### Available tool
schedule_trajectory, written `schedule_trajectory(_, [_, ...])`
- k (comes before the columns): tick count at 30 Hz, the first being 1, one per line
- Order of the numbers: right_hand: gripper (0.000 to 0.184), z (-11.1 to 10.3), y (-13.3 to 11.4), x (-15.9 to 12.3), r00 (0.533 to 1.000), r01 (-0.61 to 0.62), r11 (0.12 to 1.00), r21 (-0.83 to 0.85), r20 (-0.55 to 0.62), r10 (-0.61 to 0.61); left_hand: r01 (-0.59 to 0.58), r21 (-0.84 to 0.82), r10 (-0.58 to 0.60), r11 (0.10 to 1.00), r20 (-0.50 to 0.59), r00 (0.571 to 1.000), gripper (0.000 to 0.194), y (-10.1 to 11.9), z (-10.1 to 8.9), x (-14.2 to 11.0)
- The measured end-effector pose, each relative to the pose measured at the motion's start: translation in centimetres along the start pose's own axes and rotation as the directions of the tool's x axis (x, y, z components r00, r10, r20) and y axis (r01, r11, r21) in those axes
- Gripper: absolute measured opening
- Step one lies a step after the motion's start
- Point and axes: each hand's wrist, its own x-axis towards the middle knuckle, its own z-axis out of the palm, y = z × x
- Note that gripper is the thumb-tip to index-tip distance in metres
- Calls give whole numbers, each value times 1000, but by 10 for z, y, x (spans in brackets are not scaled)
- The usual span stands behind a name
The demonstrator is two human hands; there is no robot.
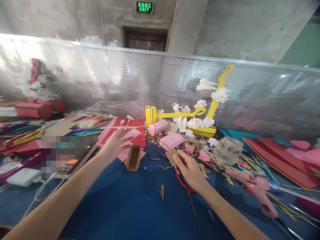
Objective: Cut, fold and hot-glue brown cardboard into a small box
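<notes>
Over blue table | right hand pinches cardboard piece by its right end | left hand spread, empty

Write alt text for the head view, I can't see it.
The right hand holds a small brown cardboard piece over a blue tabletop; the open left hand is near red paper and an open cardboard trough. A pink glue gun lies to the right.

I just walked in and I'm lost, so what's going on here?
A person's right hand holds a small brown cardboard piece; a red loop shows beneath that hand. The left hand is open, near an open-topped cardboard box that stays unheld. Beyond lie two pink blocks among scraps. A pink glue gun lies to the right.
</notes>
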Motion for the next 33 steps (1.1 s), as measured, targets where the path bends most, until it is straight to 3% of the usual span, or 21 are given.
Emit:
schedule_trajectory(1, [37, 0, 1, -1, 1000, 4, 1000, -7, 2, -4, -45, 212, 42, 976, 19, 999, 44, -4, -2, 1])
schedule_trajectory(2, [36, 0, 1, -1, 1000, 9, 1000, -14, 6, -9, -59, 304, 58, 951, 12, 998, 48, -8, -5, 3])
schedule_trajectory(4, [35, -1, -1, -2, 1000, 17, 1000, -27, 13, -16, -91, 432, 84, 897, 34, 996, 49, -14, -11, 7])
schedule_trajectory(7, [34, -1, -5, -2, 999, 22, 999, -48, 30, -21, -182, 559, 108, 809, 163, 981, 46, -13, -19, 9])
schedule_trajectory(10, [37, 0, -7, -3, 999, 15, 998, -62, 42, -12, -288, 665, 87, 689, 319, 944, 66, -5, -23, 1])
schedule_trajectory(12, [37, 1, -6, -4, 999, 9, 998, -65, 47, -6, -481, 809, 1, 338, 511, 859, 90, -1, -24, -7])
schedule_trajectory(13, [37, 2, -6, -4, 999, 9, 998, -65, 49, -6, -552, 802, -23, 227, 571, 820, 96, -1, -23, -11])
schedule_trajectory(14, [36, 2, -5, -4, 999, 10, 998, -64, 52, -7, -616, 773, -44, 152, 628, 777, 99, -1, -22, -14])
schedule_trajectory(16, [36, 2, -3, -4, 998, 14, 998, -60, 58, -11, -703, 705, -66, 95, 709, 702, 99, -3, -19, -17])
schedule_trajectory(18, [35, 3, -2, -4, 998, 19, 998, -55, 60, -16, -751, 654, -68, 90, 756, 651, 94, -5, -14, -17])
schedule_trajectory(20, [36, 4, -2, -4, 998, 23, 999, -47, 51, -21, -762, 637, -20, 118, 769, 639, 86, -5, -8, -18])
schedule_trajectory(23, [35, 5, -5, -5, 999, 29, 999, -20, 25, -29, -709, 648, 137, 278, 704, 697, 69, -3, 4, -23])
schedule_trajectory(25, [34, 6, -8, -6, 998, 54, 998, 23, -14, -53, -604, 634, 173, 483, 608, 775, 46, -3, 14, -31])
schedule_trajectory(27, [32, 8, -12, -8, 994, 93, 994, 64, -69, -89, -530, 566, 156, 631, 577, 802, 43, -6, 23, -40])
schedule_trajectory(31, [30, 10, -23, -16, 982, 128, 987, 97, -150, -112, -495, 551, 196, 671, 513, 836, 49, -19, 37, -53])
schedule_trajectory(33, [27, 11, -28, -21, 966, 170, 985, 26, -202, -161, -467, 555, 170, 689, 502, 848, 58, -24, 42, -55])
